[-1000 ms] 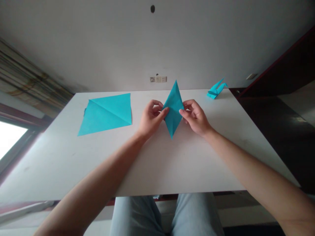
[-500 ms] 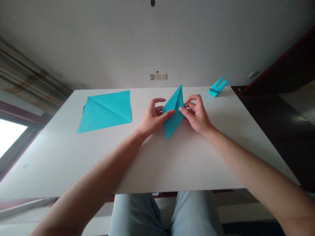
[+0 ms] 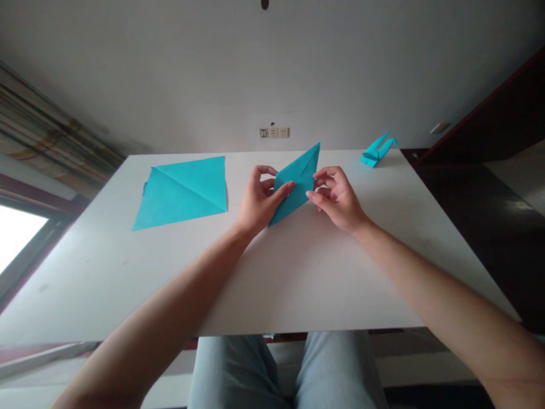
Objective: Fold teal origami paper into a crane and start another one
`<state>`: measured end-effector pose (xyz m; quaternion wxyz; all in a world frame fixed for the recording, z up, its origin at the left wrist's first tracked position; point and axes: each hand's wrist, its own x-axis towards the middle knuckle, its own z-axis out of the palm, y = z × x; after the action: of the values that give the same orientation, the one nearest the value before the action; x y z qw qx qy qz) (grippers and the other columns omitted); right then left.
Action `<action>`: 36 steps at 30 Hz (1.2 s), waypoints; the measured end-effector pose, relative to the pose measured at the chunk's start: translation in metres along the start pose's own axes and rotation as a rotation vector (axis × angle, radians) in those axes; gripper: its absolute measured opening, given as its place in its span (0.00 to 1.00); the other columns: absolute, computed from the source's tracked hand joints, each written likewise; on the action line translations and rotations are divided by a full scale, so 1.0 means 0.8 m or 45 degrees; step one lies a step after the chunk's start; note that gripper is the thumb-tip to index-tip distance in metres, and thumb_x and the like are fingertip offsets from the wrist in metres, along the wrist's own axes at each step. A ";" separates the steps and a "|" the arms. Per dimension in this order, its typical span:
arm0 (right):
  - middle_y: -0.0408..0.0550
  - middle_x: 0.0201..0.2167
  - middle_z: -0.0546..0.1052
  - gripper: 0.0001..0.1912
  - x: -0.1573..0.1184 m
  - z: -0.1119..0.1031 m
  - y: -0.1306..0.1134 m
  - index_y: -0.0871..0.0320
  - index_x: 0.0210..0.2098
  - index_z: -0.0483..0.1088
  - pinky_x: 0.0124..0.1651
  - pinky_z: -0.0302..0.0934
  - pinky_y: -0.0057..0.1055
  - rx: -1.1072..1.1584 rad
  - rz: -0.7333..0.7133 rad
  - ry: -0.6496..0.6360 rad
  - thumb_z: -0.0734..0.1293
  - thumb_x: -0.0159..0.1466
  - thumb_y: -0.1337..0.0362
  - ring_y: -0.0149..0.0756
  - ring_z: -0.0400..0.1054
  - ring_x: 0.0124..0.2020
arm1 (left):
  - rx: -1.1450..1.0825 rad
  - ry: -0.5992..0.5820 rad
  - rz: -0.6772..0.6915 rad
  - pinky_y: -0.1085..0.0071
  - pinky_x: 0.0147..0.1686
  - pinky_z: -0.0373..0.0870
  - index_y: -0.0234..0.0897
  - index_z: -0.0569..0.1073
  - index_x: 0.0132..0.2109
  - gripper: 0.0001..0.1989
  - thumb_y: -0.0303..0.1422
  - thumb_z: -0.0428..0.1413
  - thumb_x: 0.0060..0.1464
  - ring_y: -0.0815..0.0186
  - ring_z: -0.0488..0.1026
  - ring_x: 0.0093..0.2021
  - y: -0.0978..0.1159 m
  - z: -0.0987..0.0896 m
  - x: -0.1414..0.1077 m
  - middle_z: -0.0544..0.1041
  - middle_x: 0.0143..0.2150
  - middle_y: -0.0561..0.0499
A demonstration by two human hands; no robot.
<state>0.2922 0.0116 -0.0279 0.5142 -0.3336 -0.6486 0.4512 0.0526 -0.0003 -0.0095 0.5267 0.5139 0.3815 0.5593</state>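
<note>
A folded blue paper point(image 3: 298, 175), diamond-shaped with a crease down its upper half, is held above the table between both hands. My left hand point(image 3: 261, 199) grips its left side, thumb on the front face and fingers at the edge and behind. At the right edge, my right hand point(image 3: 338, 199) pinches the paper between thumb and fingers. The paper's upper point leans to the right, and its lower point is down beside my left hand.
On the white table point(image 3: 323, 284), a flat blue sheet point(image 3: 187, 190) with a diagonal crease lies to the left. A folded blue paper crane point(image 3: 377, 152) stands at the back right. Behind the table is a wall with sockets point(image 3: 273, 132).
The folded paper has tilted clockwise, its top point moving right and its lower point moving left and up. My left hand has shifted slightly left and up with it.
</note>
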 end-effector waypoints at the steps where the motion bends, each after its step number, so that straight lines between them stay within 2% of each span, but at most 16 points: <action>1: 0.39 0.45 0.81 0.35 0.000 0.001 -0.001 0.41 0.60 0.68 0.29 0.65 0.33 -0.001 0.009 0.008 0.89 0.71 0.38 0.31 0.68 0.28 | -0.009 0.006 0.014 0.75 0.26 0.69 0.49 0.64 0.54 0.41 0.51 0.87 0.57 0.69 0.78 0.28 0.001 0.001 0.000 0.89 0.37 0.57; 4: 0.39 0.46 0.81 0.39 -0.001 0.002 -0.005 0.40 0.61 0.67 0.30 0.67 0.36 -0.008 0.054 0.029 0.90 0.68 0.35 0.33 0.67 0.28 | -0.012 0.019 0.049 0.74 0.27 0.71 0.50 0.63 0.54 0.41 0.51 0.87 0.58 0.68 0.81 0.29 0.003 0.003 -0.002 0.90 0.40 0.56; 7: 0.41 0.48 0.82 0.38 0.000 0.003 -0.005 0.42 0.54 0.68 0.30 0.69 0.36 -0.013 0.084 0.032 0.90 0.66 0.32 0.34 0.68 0.29 | 0.025 0.036 0.100 0.73 0.28 0.73 0.50 0.66 0.54 0.36 0.48 0.85 0.60 0.67 0.82 0.31 0.003 0.004 -0.004 0.89 0.42 0.55; 11: 0.42 0.46 0.84 0.36 0.003 0.002 0.001 0.45 0.48 0.73 0.30 0.68 0.36 -0.025 0.083 0.022 0.89 0.66 0.29 0.32 0.68 0.28 | 0.169 0.077 0.280 0.69 0.43 0.84 0.46 0.71 0.47 0.28 0.42 0.84 0.60 0.64 0.86 0.42 0.004 0.005 -0.007 0.85 0.42 0.55; 14: 0.41 0.40 0.83 0.33 0.006 0.000 0.003 0.47 0.47 0.79 0.29 0.66 0.35 -0.043 0.075 0.015 0.90 0.66 0.30 0.31 0.67 0.26 | 0.250 0.022 0.380 0.65 0.53 0.87 0.44 0.76 0.45 0.22 0.43 0.82 0.64 0.62 0.88 0.46 0.007 0.007 -0.010 0.88 0.45 0.52; 17: 0.38 0.32 0.77 0.33 0.008 0.000 -0.001 0.48 0.44 0.80 0.28 0.66 0.35 -0.052 0.086 0.013 0.90 0.66 0.30 0.33 0.69 0.26 | 0.271 -0.055 0.439 0.61 0.57 0.88 0.44 0.79 0.45 0.19 0.44 0.80 0.69 0.60 0.90 0.49 0.011 0.010 -0.015 0.91 0.46 0.49; 21: 0.39 0.34 0.81 0.36 0.007 0.000 -0.007 0.48 0.45 0.81 0.29 0.68 0.34 -0.034 0.104 0.014 0.91 0.62 0.27 0.33 0.71 0.27 | 0.286 -0.125 0.497 0.57 0.59 0.88 0.45 0.82 0.46 0.17 0.43 0.81 0.70 0.57 0.92 0.51 0.016 0.008 -0.021 0.93 0.48 0.47; 25: 0.40 0.36 0.84 0.33 0.005 -0.001 -0.007 0.46 0.46 0.81 0.31 0.70 0.35 -0.027 0.108 0.002 0.90 0.65 0.28 0.34 0.71 0.28 | 0.353 -0.167 0.510 0.54 0.63 0.88 0.46 0.84 0.49 0.17 0.46 0.81 0.70 0.55 0.92 0.55 0.019 0.005 -0.024 0.94 0.52 0.45; 28: 0.40 0.36 0.82 0.32 0.006 -0.001 -0.003 0.46 0.45 0.79 0.30 0.67 0.35 -0.035 0.115 0.012 0.90 0.66 0.30 0.34 0.69 0.28 | 0.334 -0.155 0.550 0.58 0.60 0.89 0.45 0.84 0.50 0.15 0.46 0.78 0.75 0.58 0.92 0.52 0.016 0.007 -0.021 0.93 0.50 0.46; 31: 0.40 0.41 0.84 0.33 0.006 0.000 -0.002 0.46 0.46 0.76 0.29 0.62 0.35 -0.021 0.093 0.044 0.91 0.65 0.34 0.31 0.65 0.27 | 0.256 -0.008 0.513 0.64 0.50 0.88 0.45 0.80 0.49 0.19 0.49 0.79 0.72 0.61 0.90 0.46 0.012 0.008 -0.014 0.90 0.46 0.50; 33: 0.39 0.43 0.85 0.32 0.004 0.002 -0.005 0.44 0.51 0.75 0.30 0.62 0.34 0.030 0.056 0.024 0.91 0.66 0.38 0.32 0.65 0.27 | 0.184 0.085 0.413 0.66 0.42 0.84 0.46 0.78 0.52 0.25 0.52 0.82 0.67 0.63 0.86 0.40 0.012 0.007 -0.008 0.88 0.44 0.52; 36: 0.39 0.43 0.85 0.34 -0.002 0.002 -0.011 0.41 0.62 0.72 0.30 0.62 0.35 0.091 0.028 -0.058 0.90 0.69 0.42 0.34 0.68 0.29 | 0.082 0.123 0.246 0.70 0.31 0.71 0.49 0.75 0.55 0.32 0.54 0.85 0.61 0.67 0.77 0.31 0.012 0.000 0.000 0.86 0.39 0.55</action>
<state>0.2911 0.0063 -0.0206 0.5058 -0.3119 -0.6400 0.4872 0.0506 -0.0014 0.0002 0.4345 0.5375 0.3730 0.6190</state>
